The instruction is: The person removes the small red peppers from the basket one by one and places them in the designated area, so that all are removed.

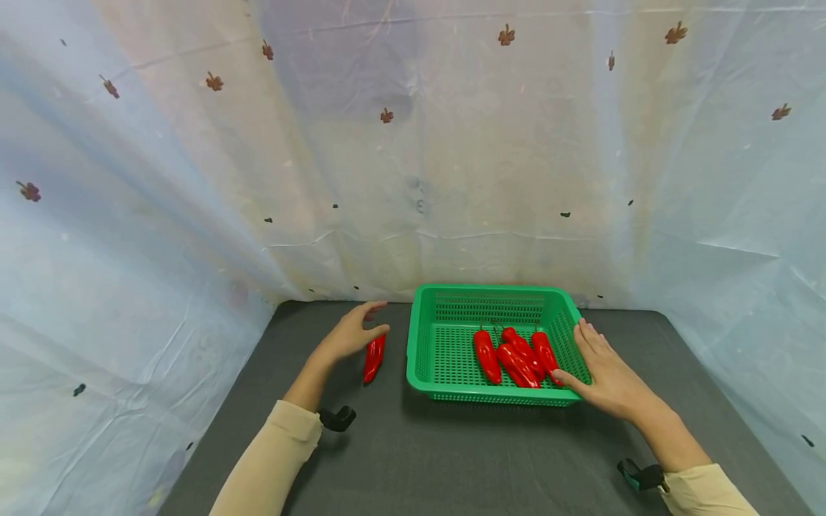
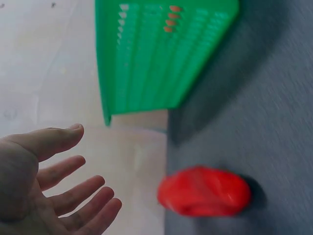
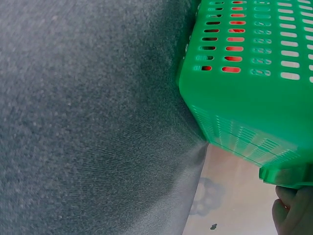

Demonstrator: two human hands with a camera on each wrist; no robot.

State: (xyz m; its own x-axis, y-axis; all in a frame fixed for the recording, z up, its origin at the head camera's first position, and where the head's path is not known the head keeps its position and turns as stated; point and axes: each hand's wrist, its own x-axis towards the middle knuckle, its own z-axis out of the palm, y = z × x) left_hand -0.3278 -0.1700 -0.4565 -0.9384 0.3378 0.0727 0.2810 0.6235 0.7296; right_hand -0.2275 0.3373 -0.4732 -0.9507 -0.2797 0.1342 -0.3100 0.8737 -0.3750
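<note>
Over the left part of the table, my left hand (image 1: 347, 334) hovers by a single red chili pepper (image 1: 373, 362), partly covering its far end in the head view. In the left wrist view, the fingers (image 2: 76, 198) are spread and hold nothing, apart from the blurred pepper (image 2: 205, 192). A green plastic basket (image 1: 490, 393) stands right of that pepper, with several red peppers (image 1: 487, 356) lying in it. My right hand (image 1: 606, 378) rests at the basket's right rim, fingers extended and thumb across the front right corner. The right wrist view catches only part of that hand (image 3: 298, 210).
A dark grey cloth-covered table (image 1: 490, 459) bears the basket and the lone pepper. Pale plastic sheeting (image 1: 452, 165) with small leaf prints hangs behind the table and along both sides. Black straps (image 1: 337, 418) sit at both wrists.
</note>
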